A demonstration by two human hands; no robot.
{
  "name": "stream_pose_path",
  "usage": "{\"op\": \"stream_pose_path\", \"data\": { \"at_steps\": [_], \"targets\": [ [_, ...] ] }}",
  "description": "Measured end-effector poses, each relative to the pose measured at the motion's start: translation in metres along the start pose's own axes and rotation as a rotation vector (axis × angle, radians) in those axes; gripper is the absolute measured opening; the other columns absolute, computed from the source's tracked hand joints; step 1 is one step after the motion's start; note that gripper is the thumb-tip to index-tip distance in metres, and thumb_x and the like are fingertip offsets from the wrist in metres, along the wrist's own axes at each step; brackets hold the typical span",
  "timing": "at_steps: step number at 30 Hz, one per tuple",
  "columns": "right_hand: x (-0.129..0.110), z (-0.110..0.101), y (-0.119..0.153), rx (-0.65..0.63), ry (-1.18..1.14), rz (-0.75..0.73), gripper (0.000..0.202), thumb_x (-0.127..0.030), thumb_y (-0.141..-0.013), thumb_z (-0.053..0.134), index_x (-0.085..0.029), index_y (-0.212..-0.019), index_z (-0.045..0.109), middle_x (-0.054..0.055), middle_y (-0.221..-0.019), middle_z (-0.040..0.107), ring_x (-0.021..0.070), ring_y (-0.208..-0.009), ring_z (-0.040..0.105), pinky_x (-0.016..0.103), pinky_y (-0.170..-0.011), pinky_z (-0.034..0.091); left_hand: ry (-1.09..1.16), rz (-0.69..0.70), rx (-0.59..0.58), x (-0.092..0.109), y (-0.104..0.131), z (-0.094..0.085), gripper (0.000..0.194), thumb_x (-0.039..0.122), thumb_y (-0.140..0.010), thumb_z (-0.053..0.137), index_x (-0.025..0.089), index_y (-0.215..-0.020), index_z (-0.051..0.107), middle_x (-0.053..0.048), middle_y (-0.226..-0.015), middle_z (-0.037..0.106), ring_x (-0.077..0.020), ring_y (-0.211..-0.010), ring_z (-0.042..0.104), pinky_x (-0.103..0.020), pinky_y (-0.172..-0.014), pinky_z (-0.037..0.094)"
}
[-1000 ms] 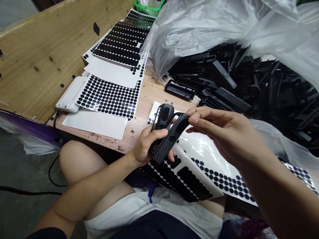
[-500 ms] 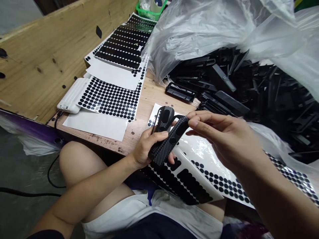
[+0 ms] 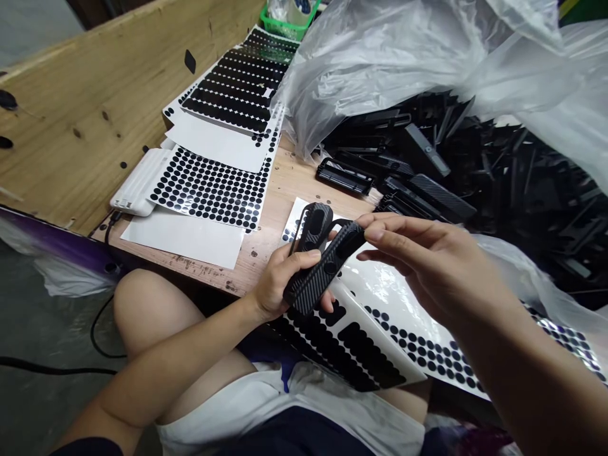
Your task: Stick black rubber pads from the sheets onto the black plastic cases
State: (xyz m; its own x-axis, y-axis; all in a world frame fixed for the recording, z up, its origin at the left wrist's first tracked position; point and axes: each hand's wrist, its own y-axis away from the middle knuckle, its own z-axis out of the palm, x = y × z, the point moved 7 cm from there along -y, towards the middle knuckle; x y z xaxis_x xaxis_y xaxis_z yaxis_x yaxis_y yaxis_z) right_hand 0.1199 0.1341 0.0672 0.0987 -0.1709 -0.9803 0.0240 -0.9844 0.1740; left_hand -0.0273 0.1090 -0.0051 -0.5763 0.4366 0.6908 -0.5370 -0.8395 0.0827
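Observation:
Two black, carbon-patterned plastic pieces are in my left hand [image 3: 280, 278], its thumb across them. The nearer piece [image 3: 316, 278] slants up to the right, with dark oval and round patches on its face; the other piece [image 3: 314, 225] stands just behind it to the left. My right hand [image 3: 413, 253] is closed at the nearer piece's upper end, thumb and forefinger together on its tip. Whether a small sticker is between those fingers cannot be seen. Beneath the hands, a sheet with black oval stickers [image 3: 365, 358] hangs over the table edge.
Sticker sheets [image 3: 209, 187] lie at the left of the table [image 3: 285, 174], beside a white power bank [image 3: 137, 183]. A wooden board [image 3: 109, 107] rises behind them. Many black parts [image 3: 513, 183] fill a clear plastic bag [image 3: 370, 57] at right. A green basket [image 3: 285, 28] stands at the back.
My right hand has shifted very slightly at the tip of the nearer piece. My left hand keeps the same hold on both pieces.

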Motion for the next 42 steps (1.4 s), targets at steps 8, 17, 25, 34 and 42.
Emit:
{"op": "stream_pose_path", "data": {
  "at_steps": [8,17,25,34,42],
  "targets": [
    [-0.002,0.0,0.002,0.008,0.029,-0.025,0.026,-0.051,-0.065,0.095,-0.03,-0.077,0.084,0.002,-0.102,0.077,0.0186,-0.092,0.07,0.026,-0.071,0.061,0.019,0.013,-0.02,0.0,-0.001,0.0,0.034,0.045,-0.091,0.064,0.012,-0.083,0.064,-0.006,-0.055,0.069,-0.0183,-0.049,0.069,-0.027,-0.056,0.057],
    [-0.005,0.002,0.002,-0.017,0.087,-0.103,0.02,-0.046,-0.071,0.092,-0.03,-0.076,0.082,0.001,-0.101,0.076,0.0181,-0.092,0.068,0.026,-0.072,0.059,0.015,-0.006,-0.001,-0.002,0.0,-0.001,0.034,0.047,-0.089,0.065,0.013,-0.083,0.063,-0.006,-0.054,0.069,-0.0199,-0.048,0.069,-0.029,-0.055,0.056],
    [-0.018,0.001,0.009,0.034,0.293,-0.256,0.016,-0.042,-0.08,0.085,-0.027,-0.079,0.08,0.002,-0.097,0.077,0.0201,-0.093,0.072,0.031,-0.081,0.062,0.028,0.006,-0.003,-0.002,0.0,0.0,0.032,0.044,-0.09,0.065,0.013,-0.085,0.062,-0.006,-0.053,0.07,-0.0189,-0.048,0.069,-0.028,-0.057,0.057],
    [-0.029,0.005,0.011,0.046,0.385,-0.288,0.016,-0.042,-0.081,0.082,-0.027,-0.078,0.077,0.003,-0.094,0.079,0.0229,-0.089,0.074,0.035,-0.076,0.065,0.015,-0.007,0.005,-0.002,0.001,-0.002,0.033,0.046,-0.089,0.067,0.013,-0.087,0.062,-0.006,-0.052,0.069,-0.0198,-0.048,0.068,-0.029,-0.058,0.057],
    [-0.03,0.006,0.015,0.065,0.428,-0.346,0.011,-0.037,-0.085,0.079,-0.027,-0.083,0.076,0.003,-0.095,0.078,0.0198,-0.086,0.073,0.033,-0.078,0.064,0.007,-0.01,0.005,0.0,0.002,0.0,0.033,0.046,-0.089,0.067,0.013,-0.087,0.062,-0.006,-0.052,0.068,-0.0194,-0.047,0.067,-0.029,-0.058,0.056]
  ]
}}
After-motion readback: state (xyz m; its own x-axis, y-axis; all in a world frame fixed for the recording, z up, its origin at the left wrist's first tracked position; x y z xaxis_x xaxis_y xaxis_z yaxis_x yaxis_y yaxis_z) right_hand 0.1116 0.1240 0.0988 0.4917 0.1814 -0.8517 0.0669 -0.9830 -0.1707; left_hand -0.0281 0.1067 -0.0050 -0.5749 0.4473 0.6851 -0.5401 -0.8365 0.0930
